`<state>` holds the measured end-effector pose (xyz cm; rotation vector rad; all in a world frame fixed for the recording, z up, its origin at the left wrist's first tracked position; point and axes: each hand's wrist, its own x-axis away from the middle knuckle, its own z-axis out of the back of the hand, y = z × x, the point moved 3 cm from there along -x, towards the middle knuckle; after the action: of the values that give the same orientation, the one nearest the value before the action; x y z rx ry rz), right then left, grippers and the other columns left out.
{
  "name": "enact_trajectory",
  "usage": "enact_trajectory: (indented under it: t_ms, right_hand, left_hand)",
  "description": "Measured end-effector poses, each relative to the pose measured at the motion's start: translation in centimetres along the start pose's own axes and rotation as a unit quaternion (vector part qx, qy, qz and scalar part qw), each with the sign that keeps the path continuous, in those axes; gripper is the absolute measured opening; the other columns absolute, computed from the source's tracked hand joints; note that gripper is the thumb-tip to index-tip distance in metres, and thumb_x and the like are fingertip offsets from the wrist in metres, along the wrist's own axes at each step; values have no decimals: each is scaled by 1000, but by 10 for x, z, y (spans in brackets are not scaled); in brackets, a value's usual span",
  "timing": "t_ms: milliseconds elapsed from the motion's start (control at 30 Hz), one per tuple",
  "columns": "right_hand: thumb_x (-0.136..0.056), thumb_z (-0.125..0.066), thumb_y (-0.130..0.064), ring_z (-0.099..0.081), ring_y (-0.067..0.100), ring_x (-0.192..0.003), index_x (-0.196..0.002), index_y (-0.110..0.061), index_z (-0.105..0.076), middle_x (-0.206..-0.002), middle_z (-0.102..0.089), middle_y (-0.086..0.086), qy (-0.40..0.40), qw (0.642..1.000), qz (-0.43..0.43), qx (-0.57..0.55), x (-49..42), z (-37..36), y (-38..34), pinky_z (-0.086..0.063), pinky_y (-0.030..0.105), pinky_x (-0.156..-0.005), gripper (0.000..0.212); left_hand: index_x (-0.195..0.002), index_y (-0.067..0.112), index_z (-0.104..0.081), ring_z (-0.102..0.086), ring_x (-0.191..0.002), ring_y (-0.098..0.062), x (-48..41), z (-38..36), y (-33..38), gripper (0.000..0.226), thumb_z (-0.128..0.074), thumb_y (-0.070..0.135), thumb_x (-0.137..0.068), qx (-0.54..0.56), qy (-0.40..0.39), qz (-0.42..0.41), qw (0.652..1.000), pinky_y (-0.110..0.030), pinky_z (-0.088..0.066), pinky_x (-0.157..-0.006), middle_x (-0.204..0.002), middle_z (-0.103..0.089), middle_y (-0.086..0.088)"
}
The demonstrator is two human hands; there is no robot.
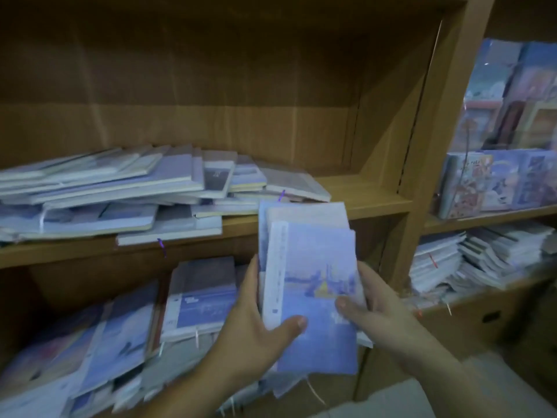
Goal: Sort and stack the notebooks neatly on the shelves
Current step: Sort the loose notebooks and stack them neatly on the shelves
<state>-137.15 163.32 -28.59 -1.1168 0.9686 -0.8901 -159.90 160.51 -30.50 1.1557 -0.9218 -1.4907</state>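
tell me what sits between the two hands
A small stack of bluish notebooks, gripped by the left hand and the right hand, thumbs on its front cover; head view.

Both forearms (193,384) angled in from below, the left hand (253,324) and right hand (381,309) gripping opposite edges of a notebook stack (316,267), thumbs (297,322) laid across its front cover.

Nothing legible here: the white strip (275,276) down the left of the held notebook (319,251) carries tiny print, too blurred to read; likewise the white mark (187,300) on the lower-centre notebook (208,309).
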Motion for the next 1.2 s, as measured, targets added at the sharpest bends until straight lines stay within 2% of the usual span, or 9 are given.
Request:
enact_trajectory:
  t_ms: [200,400,500,567,667,767,867,1000,1200]
  right_hand:
    - [-99,-54,4,-55,9,-129,-148,-33,-31,-138,-55,-18,37,998,28,52,-6,-58,53,-49,49,-105,66]
    - [-99,-57,-14,-56,0,-116,-134,-42,-27,-120,-49,-35,76,983,39,162,-28,-87,93,-53,47,-98,55]
    - [-99,-57,-27,-44,6,-136,-154,-36,-14,-146,-41,-23,81,984,29,158,-33,-90,107,-45,45,-111,71]
    - [-97,-59,-31,-27,3,-147,-159,-33,1,-160,-24,-18,74,977,27,197,-33,-94,114,-34,35,-119,86]
    - [-96,-64,-18,-25,-21,-133,-150,-47,13,-147,-14,-39,58,977,7,204,-27,-100,120,-34,25,-114,98]
    - [-95,-65,-12,-33,-2,-136,-147,-51,10,-143,-26,-33,58,980,-19,189,-23,-101,123,-41,36,-114,100]
    - [-95,-65,-16,-36,5,-140,-156,-39,1,-151,-34,-16,67,984,-11,163,-21,-97,114,-40,45,-115,92]
    - [-96,-63,-31,-39,-4,-138,-157,-43,-5,-150,-36,-28,62,990,35,122,-11,-93,82,-42,41,-115,84]
    - [-94,-51,-52,-44,-28,-112,-153,-53,11,-127,-24,-65,41,992,34,115,5,-81,53,-48,30,-101,86]
  left_hand:
    - [-140,60,-16,-58,-115,-4,22,6,-54,93,-83,42,-80,-84,106,30,990,-38,-54,-98,-135,-52,24]
    - [-134,50,-24,-63,-104,-11,16,27,-90,72,-76,47,-85,-161,167,29,972,-31,-58,-79,-119,-58,20]
    - [-144,39,-25,-61,-107,-14,16,24,-98,72,-70,50,-89,-207,144,16,968,-27,-53,-79,-128,-57,11]
    - [-151,36,-19,-61,-114,-16,20,22,-103,77,-64,55,-91,-233,135,11,963,-31,-55,-85,-138,-56,7]
    - [-155,45,-1,-55,-128,-19,28,18,-114,86,-60,54,-93,-257,116,0,959,-35,-53,-98,-153,-44,2]
    - [-143,63,24,-48,-135,-19,34,15,-114,98,-58,43,-92,-265,87,-21,960,-26,-44,-102,-158,-31,12]
    - [-147,56,19,-42,-139,-14,35,16,-105,91,-57,42,-98,-261,91,-34,960,-15,-33,-103,-153,-21,26]
    - [-152,53,18,-47,-136,-9,40,28,-77,93,-56,54,-96,-236,102,-59,965,-26,-43,-109,-159,-30,22]
    - [-144,63,27,-63,-111,-11,49,28,-32,98,-56,62,-91,-184,75,-49,979,-39,-58,-88,-131,-45,37]
